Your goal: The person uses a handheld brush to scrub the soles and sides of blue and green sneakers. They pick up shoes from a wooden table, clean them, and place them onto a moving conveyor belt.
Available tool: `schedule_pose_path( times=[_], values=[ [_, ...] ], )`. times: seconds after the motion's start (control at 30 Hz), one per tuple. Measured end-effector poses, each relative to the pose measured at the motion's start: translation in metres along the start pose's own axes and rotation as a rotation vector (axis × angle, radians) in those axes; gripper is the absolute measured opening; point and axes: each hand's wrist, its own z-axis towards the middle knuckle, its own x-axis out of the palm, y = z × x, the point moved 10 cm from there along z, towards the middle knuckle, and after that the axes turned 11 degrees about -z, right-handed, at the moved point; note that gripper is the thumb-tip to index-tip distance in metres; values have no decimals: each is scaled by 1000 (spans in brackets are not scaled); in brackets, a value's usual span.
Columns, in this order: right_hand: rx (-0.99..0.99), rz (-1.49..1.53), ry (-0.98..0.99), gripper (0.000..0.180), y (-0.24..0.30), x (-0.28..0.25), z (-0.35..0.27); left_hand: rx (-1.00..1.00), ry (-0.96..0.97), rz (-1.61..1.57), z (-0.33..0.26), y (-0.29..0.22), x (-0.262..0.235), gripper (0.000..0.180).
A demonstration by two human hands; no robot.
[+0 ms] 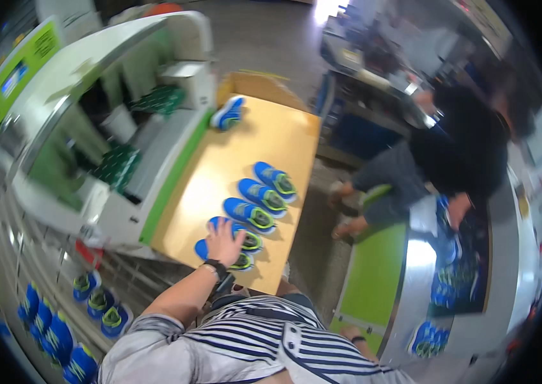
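My left hand [223, 243] reaches over the near end of a slanting row of blue sneakers with lime-green collars. Its fingers are spread and rest on the top of a sneaker [253, 240]; whether they grip it I cannot tell. The nearest sneaker [243, 261] is partly covered by this hand. Farther up the row sit another sneaker [250, 215], one more sneaker [263, 197] and the farthest sneaker [275, 181]. All stand on a light wooden tabletop [271, 131]. My right hand [350, 332] is low on the right, beside a green surface, its fingers small and unclear.
One blue sneaker [228, 114] stands apart at the table's far left, beside a white machine [111, 45] with curtained openings. More sneakers [101, 302] sit on a rack at lower left. On the right, a person [456, 141] works by a green-edged conveyor [376, 269] carrying sneakers.
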Motion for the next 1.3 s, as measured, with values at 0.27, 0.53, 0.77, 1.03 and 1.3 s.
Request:
schedule_pose_path(
  times=[0.27,0.53,0.77,1.03,1.3],
  values=[
    [442,959,-343,35,-8,-128,23,103,-2,-31,8,20,3,62],
    [509,1000,-138,31,3,-133,36,108,-2,-60,5,8,-2,60],
    [551,1018,-162,27,11,-131,36,131,2,-60,8,12,0,59],
    [574,1020,-214,26,26,-111,16,153,27,-56,9,10,4,58],
    [385,811,-266,34,27,-97,8,-69,66,-48,27,18,-37,60]
  ],
)
